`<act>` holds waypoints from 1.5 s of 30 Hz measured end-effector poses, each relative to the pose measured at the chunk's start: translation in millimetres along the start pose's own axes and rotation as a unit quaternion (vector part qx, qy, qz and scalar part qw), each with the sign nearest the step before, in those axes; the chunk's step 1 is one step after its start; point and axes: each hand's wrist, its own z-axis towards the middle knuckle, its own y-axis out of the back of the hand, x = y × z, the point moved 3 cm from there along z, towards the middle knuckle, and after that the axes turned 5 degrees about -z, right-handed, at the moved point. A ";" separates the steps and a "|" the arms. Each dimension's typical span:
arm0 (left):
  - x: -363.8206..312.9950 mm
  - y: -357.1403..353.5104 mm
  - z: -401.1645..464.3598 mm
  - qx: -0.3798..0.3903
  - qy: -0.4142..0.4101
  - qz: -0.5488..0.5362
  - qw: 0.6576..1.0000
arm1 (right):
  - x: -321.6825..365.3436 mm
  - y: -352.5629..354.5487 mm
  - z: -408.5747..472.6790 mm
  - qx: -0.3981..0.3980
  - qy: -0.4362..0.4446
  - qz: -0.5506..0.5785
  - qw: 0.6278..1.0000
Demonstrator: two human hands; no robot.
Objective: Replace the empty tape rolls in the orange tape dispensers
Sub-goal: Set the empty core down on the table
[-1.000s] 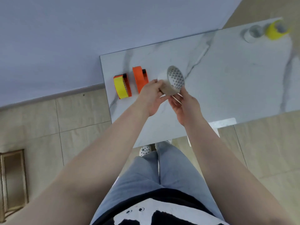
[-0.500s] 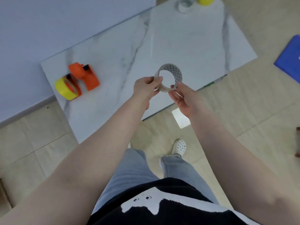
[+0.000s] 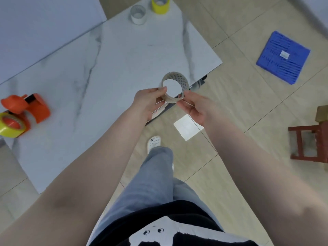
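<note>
Over the near right corner of the bench (image 3: 124, 55), held in the air by both hands, is the empty tape roll (image 3: 174, 87), a thin pale ring with a lattice pattern on its inner wall. The left hand (image 3: 149, 102) pinches its left side with thumb and fingers (image 3: 164, 89) clamped on the rim, and the right hand (image 3: 193, 109) pinches the lower right edge, its fingers also closed on the ring.

A second ago the ring was held close above the two orange dispensers, and the view looked straight at them. Now the ring is well apart from them, toward the right corner, and the view has turned so that the dispensers lie far at the left edge. I judge that the core is already out of its dispenser and is being taken away, so one dispenser waits for a fresh roll.

Counted: two orange tape dispensers at the left edge, one bare (image 3: 33, 108) and one carrying a yellow roll (image 3: 12, 125), touching each other. At the far edge stand two spare rolls just beside each other, one clear roll (image 3: 138, 15) and one yellow spare roll (image 3: 160, 5). One empty core is in the hands.

On the floor lie one blue mat (image 3: 282, 57) and one white square (image 3: 187, 127), and one red stool (image 3: 309, 141) stands at the right
</note>
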 end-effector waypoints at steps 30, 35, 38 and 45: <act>-86.2 -262.2 179.4 -0.074 0.009 -0.147 0.986 | 302.1 85.4 217.7 0.058 -0.046 -0.150 0.986; -95.4 -261.3 195.8 -0.113 0.004 -0.198 0.974 | 317.8 63.0 242.7 0.087 -0.068 -0.194 0.975; -109.3 -249.3 209.9 -0.135 -0.002 -0.220 0.966 | 323.2 36.4 257.8 0.099 -0.082 -0.215 0.968; -151.8 -236.7 265.1 -0.157 -0.004 -0.245 0.957 | 347.9 -18.2 309.1 0.097 -0.078 -0.242 0.962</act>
